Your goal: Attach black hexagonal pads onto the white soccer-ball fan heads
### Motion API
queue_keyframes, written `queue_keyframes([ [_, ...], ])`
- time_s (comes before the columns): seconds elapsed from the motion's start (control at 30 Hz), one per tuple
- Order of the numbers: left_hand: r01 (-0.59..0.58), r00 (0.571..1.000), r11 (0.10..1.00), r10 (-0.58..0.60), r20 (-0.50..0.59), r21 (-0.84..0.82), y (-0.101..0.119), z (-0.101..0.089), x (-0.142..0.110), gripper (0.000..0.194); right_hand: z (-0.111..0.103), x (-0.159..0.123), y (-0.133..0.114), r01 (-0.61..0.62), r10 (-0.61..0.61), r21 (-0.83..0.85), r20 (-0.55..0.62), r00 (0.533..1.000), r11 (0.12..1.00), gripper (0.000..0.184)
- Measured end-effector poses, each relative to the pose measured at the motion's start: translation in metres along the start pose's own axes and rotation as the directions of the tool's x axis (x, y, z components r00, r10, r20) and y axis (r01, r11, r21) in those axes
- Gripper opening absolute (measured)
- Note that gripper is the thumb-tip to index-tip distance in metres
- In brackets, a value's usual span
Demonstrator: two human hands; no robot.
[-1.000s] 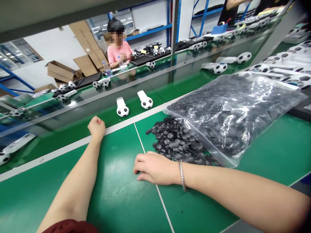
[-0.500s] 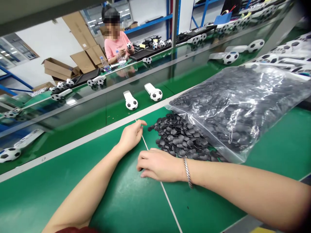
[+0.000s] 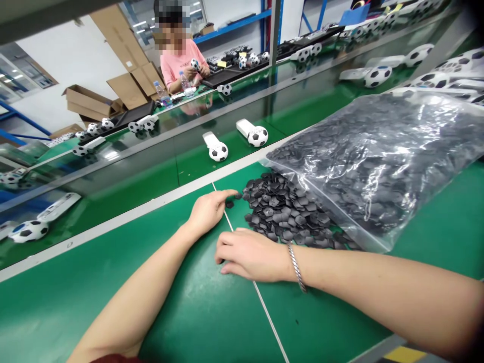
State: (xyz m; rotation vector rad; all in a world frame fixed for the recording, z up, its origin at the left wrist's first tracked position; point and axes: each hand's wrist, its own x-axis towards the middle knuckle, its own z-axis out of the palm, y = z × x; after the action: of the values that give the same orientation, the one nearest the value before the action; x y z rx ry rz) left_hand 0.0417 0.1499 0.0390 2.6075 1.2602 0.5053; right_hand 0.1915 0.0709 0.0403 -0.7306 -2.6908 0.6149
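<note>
My left hand (image 3: 207,212) rests on the green tabletop with its index finger stretched out, the tip touching a small flat black piece (image 3: 238,195) at the left edge of a pile. Another loose black piece (image 3: 229,204) lies just under that finger. The pile of black pieces (image 3: 287,212), thin and many-sided, spreads out from the mouth of a clear plastic bag (image 3: 378,161) full of the same pieces. My right hand (image 3: 251,254), a silver bracelet at its wrist, is closed palm down nearer to me. A dark bit shows beneath its curled fingers, apparently one black piece.
Beyond the table's pale edge strip runs a green conveyor belt (image 3: 159,186) carrying white handled items with football-patterned ends (image 3: 218,150). More such items (image 3: 449,75) are heaped at the right. Across the belt a person in a pink shirt (image 3: 183,63) holds a football-patterned item.
My left index finger has straightened and reached right to the pile's edge. My right hand stays nearly still. The white items on the near belt have shifted right.
</note>
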Motion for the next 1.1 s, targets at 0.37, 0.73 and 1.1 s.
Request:
queue_keyframes([
  [0.37, 0.033, 0.990, 0.997, -0.042, -0.136, -0.072, -0.009, 0.007, 0.000, 0.033, 0.001, -0.001, 0.000, 0.003, -0.003, 0.013, -0.003, 1.000, 1.000, 0.018],
  [0.73, 0.182, 0.940, 0.983, -0.174, -0.293, 0.001, -0.012, 0.006, 0.004, 0.044, 0.001, -0.002, 0.000, 0.005, -0.005, 0.020, -0.015, 1.000, 1.000, 0.018],
  [1.1, 0.246, 0.942, 0.968, -0.229, -0.244, 0.041, -0.018, 0.005, 0.006, 0.038, 0.002, -0.001, 0.001, 0.014, -0.014, 0.016, -0.019, 1.000, 1.000, 0.019],
])
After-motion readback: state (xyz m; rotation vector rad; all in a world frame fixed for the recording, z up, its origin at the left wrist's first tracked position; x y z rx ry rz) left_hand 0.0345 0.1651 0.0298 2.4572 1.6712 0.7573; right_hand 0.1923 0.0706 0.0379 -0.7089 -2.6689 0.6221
